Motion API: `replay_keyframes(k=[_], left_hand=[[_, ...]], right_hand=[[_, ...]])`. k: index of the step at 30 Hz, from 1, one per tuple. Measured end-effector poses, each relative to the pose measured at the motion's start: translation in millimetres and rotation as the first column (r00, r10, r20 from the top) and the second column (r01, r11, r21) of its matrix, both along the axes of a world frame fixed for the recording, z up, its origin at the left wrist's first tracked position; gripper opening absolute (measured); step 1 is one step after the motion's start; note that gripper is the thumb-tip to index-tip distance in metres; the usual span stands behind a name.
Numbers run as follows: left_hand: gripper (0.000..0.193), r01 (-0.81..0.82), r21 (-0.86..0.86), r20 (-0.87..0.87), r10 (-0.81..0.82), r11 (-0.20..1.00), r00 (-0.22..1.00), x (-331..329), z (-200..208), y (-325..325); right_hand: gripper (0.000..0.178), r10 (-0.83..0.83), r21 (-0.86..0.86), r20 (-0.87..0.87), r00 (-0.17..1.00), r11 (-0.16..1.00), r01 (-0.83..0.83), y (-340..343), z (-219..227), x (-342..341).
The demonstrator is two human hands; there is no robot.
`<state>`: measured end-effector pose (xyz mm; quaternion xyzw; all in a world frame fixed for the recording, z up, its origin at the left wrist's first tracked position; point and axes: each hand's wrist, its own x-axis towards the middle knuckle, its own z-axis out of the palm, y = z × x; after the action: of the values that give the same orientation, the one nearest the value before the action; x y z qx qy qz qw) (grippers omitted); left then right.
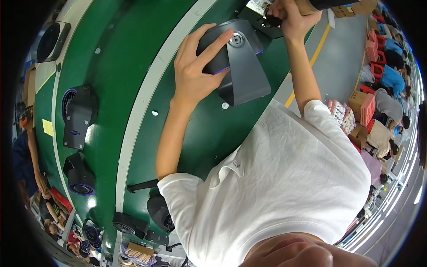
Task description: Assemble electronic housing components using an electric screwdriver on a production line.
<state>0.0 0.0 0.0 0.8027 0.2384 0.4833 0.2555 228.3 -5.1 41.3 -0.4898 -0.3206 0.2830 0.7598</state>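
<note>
My left hand [195, 66] holds a dark grey desk fan [251, 82] on the green work table, its fingers spread over the rounded housing and the thumb at the near edge. The fan has a wide bent stand, a round silvery pivot [237, 39] and thin purple trim. Beyond it, at the top edge, my right hand [296, 20] is closed round a tan and black cylindrical tool [309, 6]; its exact kind is cut off by the frame. A dark metal box-like fixture [260, 20] stands beside the right hand's fingers.
More dark fans lie to the left, one with its base plate showing [78, 124] and another ring-fronted [81, 178]. A pale rail [147, 89] crosses the green table. A black fan [129, 224] lies at lower left. People and cartons [358, 104] line the right, past a grey floor.
</note>
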Motion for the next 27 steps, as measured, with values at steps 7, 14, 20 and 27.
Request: replay_keyframes(k=[7,14,20,27], left_hand=[[0.073,-0.008,-0.058,0.024,0.009,0.998,1.000,6.7,-4.1,-13.7],[0.072,0.001,-0.067,-0.006,-0.002,0.998,1.000,12.0,-3.1,-13.5],[0.072,0.000,-0.083,-0.020,-0.001,0.997,1.000,12.0,-3.9,-12.3],[0.075,0.006,-0.094,-0.034,-0.010,0.996,0.999,15.9,-4.5,-6.8]], right_hand=[[0.063,0.039,0.264,0.343,0.939,0.955,-0.136,-25.6,86.2,-48.5],[0.064,0.127,0.134,0.395,0.910,0.972,-0.194,-28.1,90.2,-80.4],[0.042,0.461,0.590,0.043,0.886,0.704,-0.395,5.5,50.7,-80.9],[0.022,0.351,0.393,0.156,0.923,0.836,-0.384,2.1,39.8,-67.2]])
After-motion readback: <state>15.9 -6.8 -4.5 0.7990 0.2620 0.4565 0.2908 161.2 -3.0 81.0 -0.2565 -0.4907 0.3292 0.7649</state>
